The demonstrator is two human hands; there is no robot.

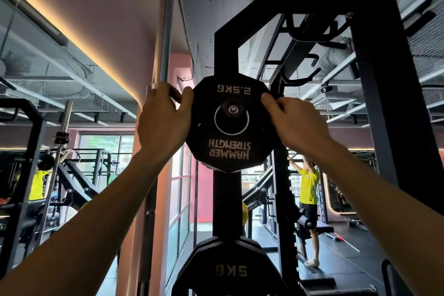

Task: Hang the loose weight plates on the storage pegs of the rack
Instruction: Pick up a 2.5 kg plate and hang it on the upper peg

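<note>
The 2.5 kg plate (231, 122) sat high on the rack upright (227, 194), its centre hole threaded over the storage peg (232, 109), whose capped end showed through the hole; its lettering read upside down. The left hand (163, 122) gripped the plate's left edge, thumb on the front face near the rim and fingers curled behind it. The right hand (296, 125) gripped the right edge the same way, thumb laid on the face and fingers wrapped around the back. Judged from this, the step in hand was the seating of this plate on its peg, with the plate already engaged but not yet released. The next move probably called for pushing the plate fully back along the peg until it rested against the upright or whatever lay behind it, then opening both hands and drawing them clear of the rim. Below, a 5 kg plate (230, 269) hung on a lower peg of the same upright, cut off by the bottom edge. A steel barbell (164, 38) stood upright just beside the left hand. How far the 2.5 kg plate had travelled along the peg, and whether other plates sat behind it, could not be determined, since the plate hid the peg's length. No loose plates awaiting storage were in view.
</note>
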